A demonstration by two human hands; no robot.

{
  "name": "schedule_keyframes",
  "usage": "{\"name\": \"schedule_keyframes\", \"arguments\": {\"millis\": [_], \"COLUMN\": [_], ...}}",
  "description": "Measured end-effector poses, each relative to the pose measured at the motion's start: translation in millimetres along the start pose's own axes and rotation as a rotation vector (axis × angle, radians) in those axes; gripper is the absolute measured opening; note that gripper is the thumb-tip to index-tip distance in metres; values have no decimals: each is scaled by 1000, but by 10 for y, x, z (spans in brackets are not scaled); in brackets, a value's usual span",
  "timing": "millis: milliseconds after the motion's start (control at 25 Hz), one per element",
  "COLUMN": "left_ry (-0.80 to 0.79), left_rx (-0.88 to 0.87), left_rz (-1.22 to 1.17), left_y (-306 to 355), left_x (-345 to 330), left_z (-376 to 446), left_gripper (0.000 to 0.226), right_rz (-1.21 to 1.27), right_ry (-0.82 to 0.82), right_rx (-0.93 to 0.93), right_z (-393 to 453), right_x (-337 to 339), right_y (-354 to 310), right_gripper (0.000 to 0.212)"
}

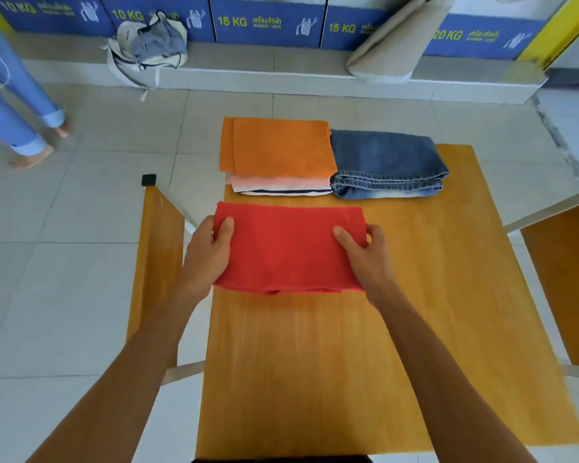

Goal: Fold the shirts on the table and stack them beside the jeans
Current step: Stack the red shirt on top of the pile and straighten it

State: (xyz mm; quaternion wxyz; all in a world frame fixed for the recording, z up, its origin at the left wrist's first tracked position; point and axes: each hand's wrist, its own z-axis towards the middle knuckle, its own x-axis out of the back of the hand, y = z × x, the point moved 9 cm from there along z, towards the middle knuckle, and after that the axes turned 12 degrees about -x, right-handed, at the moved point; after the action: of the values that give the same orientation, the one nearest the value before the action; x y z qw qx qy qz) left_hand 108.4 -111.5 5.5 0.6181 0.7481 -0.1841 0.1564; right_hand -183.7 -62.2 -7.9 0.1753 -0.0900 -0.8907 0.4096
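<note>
Red shirt (290, 248): folded to a flat rectangle, lying on the wooden table (315, 362), long axis left-right across the person's front. Left hand (208, 252) grips its left short edge, thumb on top of the cloth, fingers curled round the far side of the edge. Right hand (365, 252) grips the right short edge the same way. Whether the shirt rests on the table or is just lifted: cannot tell.

Key relation: shirt stack (278, 155) lies straight ahead of the red shirt, further from the person, near but apart; a strip of bare table shows between them. Orange shirt (278, 147) tops the stack; pink and striped layers show beneath. Stack's long axis matches the red shirt's, so no turn looks needed, only a lift and a forward carry. Both hands equally placed.

Jeans (386, 165): folded, touching the stack's right side.

Judgement: folding looks done; placing on the stack remains. Room: open table to the right and nearer the person. Stack's far and left edges overhang the table, so a hard push forward risks shifting it off. Red shirt's left edge sits at the table's left edge
</note>
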Motion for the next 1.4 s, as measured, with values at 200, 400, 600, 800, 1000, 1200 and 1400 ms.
{"name": "schedule_keyframes", "arguments": {"millis": [200,400,600,800,1000,1200,1400], "left_ry": [86,169,154,212,273,231,206], "left_rx": [-104,-109,-36,-16,-121,-163,-155], "left_rz": [11,76,69,226,232,319,628], "left_y": [586,681,439,213,286,161,206], "left_x": [222,296,177,49,125,46,92], "left_z": [1184,2145,2666,2713,2649,2606,2615], "left_gripper": [49,44,43,44,35,37,38], "right_rz": [-11,-64,-113,-284,-271,-236,-372], "right_ry": [22,-9,0,52,60,106,208], "right_rx": [136,192,125,169,227,223,182], "right_z": [747,1532,2066,2208,2168,2090,2025], "right_x": [-152,-512,-766,-826,-782,-731,-668], "right_y": [-1155,-1830,-1780,-1634,-1696,-1611,-1608], "right_gripper": [50,54,54,55,53,52,48]}}
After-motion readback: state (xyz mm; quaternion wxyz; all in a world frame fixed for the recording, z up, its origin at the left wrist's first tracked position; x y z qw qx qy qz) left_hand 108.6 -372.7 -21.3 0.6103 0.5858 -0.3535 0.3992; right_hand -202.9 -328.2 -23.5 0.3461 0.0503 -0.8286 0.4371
